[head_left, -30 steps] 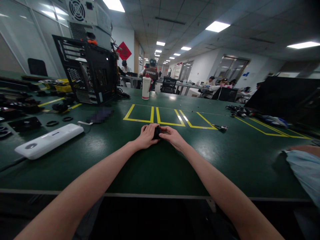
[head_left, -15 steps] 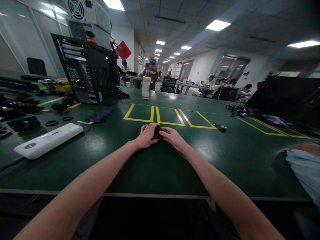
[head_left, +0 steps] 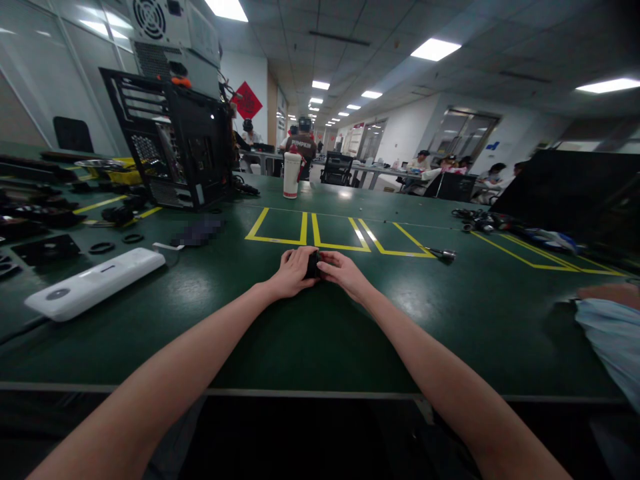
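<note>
A small black object (head_left: 313,265) is between my two hands, just above or on the green table (head_left: 320,347), near the front of the yellow tape frames. My left hand (head_left: 295,272) wraps its fingers over the top and left side of the object. From the right, my right hand (head_left: 343,272) pinches the object's edge with thumb and fingertips. What exactly the object is cannot be made out, as the fingers cover much of it.
A white power strip (head_left: 100,283) lies at left, near black rings and parts. Behind stand a black computer case (head_left: 175,140) and a white cup (head_left: 292,175). A metal connector (head_left: 443,255) lies right of centre. Another person's sleeve (head_left: 610,333) is at the right edge.
</note>
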Demonstrator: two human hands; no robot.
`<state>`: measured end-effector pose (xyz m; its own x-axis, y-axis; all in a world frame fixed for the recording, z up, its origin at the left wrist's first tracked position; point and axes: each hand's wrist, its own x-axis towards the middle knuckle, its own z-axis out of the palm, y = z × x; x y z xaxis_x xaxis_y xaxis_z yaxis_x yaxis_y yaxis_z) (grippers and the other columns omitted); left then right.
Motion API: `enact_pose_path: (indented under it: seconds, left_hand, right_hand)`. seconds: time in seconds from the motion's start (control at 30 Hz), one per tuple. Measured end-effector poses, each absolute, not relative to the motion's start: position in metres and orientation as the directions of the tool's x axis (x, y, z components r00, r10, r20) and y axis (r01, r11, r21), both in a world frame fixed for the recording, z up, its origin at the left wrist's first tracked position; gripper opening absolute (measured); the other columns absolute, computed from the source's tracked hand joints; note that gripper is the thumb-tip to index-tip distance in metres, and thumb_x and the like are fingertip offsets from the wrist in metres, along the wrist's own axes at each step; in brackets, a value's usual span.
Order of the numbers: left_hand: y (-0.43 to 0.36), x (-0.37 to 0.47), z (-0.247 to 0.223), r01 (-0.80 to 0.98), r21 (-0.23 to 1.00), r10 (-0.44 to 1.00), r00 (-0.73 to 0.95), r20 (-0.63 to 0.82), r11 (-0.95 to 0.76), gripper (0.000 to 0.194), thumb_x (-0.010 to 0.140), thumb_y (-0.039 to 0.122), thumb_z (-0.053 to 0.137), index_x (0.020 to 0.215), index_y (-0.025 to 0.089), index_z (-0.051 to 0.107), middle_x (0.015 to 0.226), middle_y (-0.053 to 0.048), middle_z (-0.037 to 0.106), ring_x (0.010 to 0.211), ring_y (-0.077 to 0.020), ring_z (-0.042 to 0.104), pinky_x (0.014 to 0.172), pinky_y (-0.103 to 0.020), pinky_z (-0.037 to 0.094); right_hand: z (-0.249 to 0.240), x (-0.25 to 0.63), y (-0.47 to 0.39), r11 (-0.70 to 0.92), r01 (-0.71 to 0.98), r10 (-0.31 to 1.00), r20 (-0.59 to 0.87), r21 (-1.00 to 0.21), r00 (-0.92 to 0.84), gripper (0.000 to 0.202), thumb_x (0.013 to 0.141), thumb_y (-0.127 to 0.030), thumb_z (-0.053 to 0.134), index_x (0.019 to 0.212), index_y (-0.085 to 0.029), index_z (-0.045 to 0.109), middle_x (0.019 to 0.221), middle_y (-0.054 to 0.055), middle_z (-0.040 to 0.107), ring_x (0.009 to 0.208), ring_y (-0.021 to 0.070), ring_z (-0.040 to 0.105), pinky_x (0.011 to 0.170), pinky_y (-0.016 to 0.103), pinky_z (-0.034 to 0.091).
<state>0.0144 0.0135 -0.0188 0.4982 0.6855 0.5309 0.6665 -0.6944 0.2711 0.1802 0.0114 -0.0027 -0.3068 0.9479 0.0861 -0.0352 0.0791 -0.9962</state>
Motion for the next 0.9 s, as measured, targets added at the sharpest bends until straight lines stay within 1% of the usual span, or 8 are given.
enact_pose_path:
  seconds: [0.1,0.23,0.33,0.4,0.5,0.6,0.77,0.9]
  left_hand:
    - [0.0141,0.0145,-0.0193,0.666,0.271,0.685,0.499,0.531,-0.695,0.059,0.070,0.027,0.056,0.120,0.021,0.024,0.116,-0.010,0.041,0.112,-0.0259,0.038,0.094,-0.044,0.023]
    - [0.0147,0.0145,-0.0192,0.665,0.274,0.687,0.499,0.528,-0.695,0.058,0.071,0.028,0.055,0.120,0.022,0.024,0.117,-0.009,0.040,0.112,-0.0261,0.038,0.094,-0.045,0.024]
    - [0.0149,0.0144,-0.0190,0.670,0.271,0.688,0.496,0.530,-0.691,0.059,0.071,0.029,0.056,0.120,0.021,0.024,0.117,-0.009,0.041,0.111,-0.0258,0.038,0.094,-0.044,0.024]
    - [0.0148,0.0143,-0.0189,0.672,0.264,0.686,0.500,0.528,-0.692,0.059,0.071,0.028,0.056,0.120,0.022,0.024,0.117,-0.009,0.041,0.111,-0.0254,0.039,0.094,-0.044,0.024]
    - [0.0143,0.0145,-0.0191,0.676,0.258,0.687,0.501,0.526,-0.690,0.059,0.071,0.027,0.055,0.120,0.021,0.023,0.118,-0.009,0.040,0.112,-0.0249,0.038,0.094,-0.043,0.024]
    - [0.0142,0.0149,-0.0194,0.683,0.259,0.694,0.495,0.524,-0.683,0.059,0.071,0.027,0.055,0.120,0.021,0.024,0.118,-0.009,0.040,0.112,-0.0248,0.038,0.094,-0.043,0.024]
    - [0.0149,0.0151,-0.0196,0.681,0.258,0.692,0.498,0.523,-0.685,0.058,0.071,0.027,0.055,0.120,0.021,0.024,0.118,-0.009,0.041,0.112,-0.0247,0.038,0.094,-0.043,0.024]
    - [0.0144,0.0149,-0.0187,0.679,0.258,0.690,0.499,0.525,-0.687,0.058,0.071,0.027,0.055,0.120,0.021,0.024,0.118,-0.009,0.040,0.112,-0.0247,0.038,0.094,-0.043,0.024]
  right_hand:
    - [-0.0020,0.1832,0.0112,0.073,-0.014,0.934,0.073,-0.997,-0.350,0.033,0.062,-0.026,0.067,0.093,-0.021,0.056,0.098,0.003,0.057,0.087,0.0149,0.054,0.080,0.034,0.045]
    - [-0.0015,0.1863,0.0068,0.075,-0.022,0.917,0.078,-0.997,-0.392,0.039,0.060,-0.022,0.069,0.095,-0.026,0.052,0.093,0.000,0.056,0.082,0.0137,0.056,0.076,0.033,0.046]
    - [-0.0015,0.1850,0.0054,0.092,-0.037,0.921,0.099,-0.995,-0.377,0.028,0.064,-0.029,0.065,0.088,-0.024,0.052,0.091,0.000,0.056,0.085,0.0139,0.055,0.077,0.033,0.046]
    - [-0.0019,0.1833,0.0064,0.121,-0.024,0.932,0.122,-0.992,-0.342,0.025,0.064,-0.030,0.064,0.085,-0.023,0.053,0.091,0.001,0.056,0.087,0.0146,0.054,0.076,0.033,0.047]
    - [-0.0020,0.1819,0.0089,0.101,-0.017,0.945,0.101,-0.995,-0.312,0.032,0.062,-0.029,0.066,0.090,-0.022,0.053,0.097,0.002,0.056,0.088,0.0146,0.054,0.077,0.033,0.046]
    - [-0.0008,0.1832,0.0097,0.061,-0.010,0.940,0.061,-0.998,-0.335,0.035,0.062,-0.028,0.066,0.094,-0.020,0.053,0.103,0.004,0.055,0.089,0.0142,0.054,0.081,0.033,0.044]
    - [0.0012,0.1865,0.0064,0.073,0.013,0.929,0.063,-0.997,-0.364,0.042,0.058,-0.023,0.070,0.096,-0.022,0.051,0.089,0.002,0.058,0.083,0.0137,0.056,0.081,0.034,0.044]
    - [0.0005,0.1852,0.0058,0.061,-0.031,0.936,0.068,-0.998,-0.344,0.030,0.063,-0.028,0.066,0.089,-0.022,0.052,0.085,0.000,0.058,0.082,0.0128,0.056,0.079,0.034,0.045]
